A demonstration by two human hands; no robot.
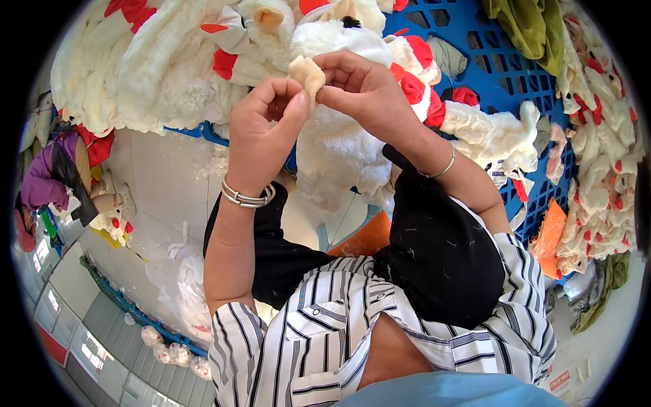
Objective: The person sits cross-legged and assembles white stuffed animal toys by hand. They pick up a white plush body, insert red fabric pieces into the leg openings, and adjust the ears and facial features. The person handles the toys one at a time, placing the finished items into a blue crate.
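Between my two hands is a small cream plush fabric piece (306, 74), raised above the white plush toy skins. My left hand (269, 125) pinches its lower left edge with thumb and forefinger. From the other side, the thumb and fingers of my right hand (363, 91) grip its right edge. Just beyond it lies a white plush piece (337, 37) with a black tuft and cream ear-like parts. More white plush (339, 159) hangs down below my hands, toward my knees. Whether a needle or thread is in my fingers cannot be made out.
A large white plush heap (156, 74) with red parts fills the far left. A blue plastic crate (485, 51) stands at the right, with olive cloth (532, 30) over it. More white and red plush (603, 149) piles up beyond. Orange material (548, 237) lies at the right.
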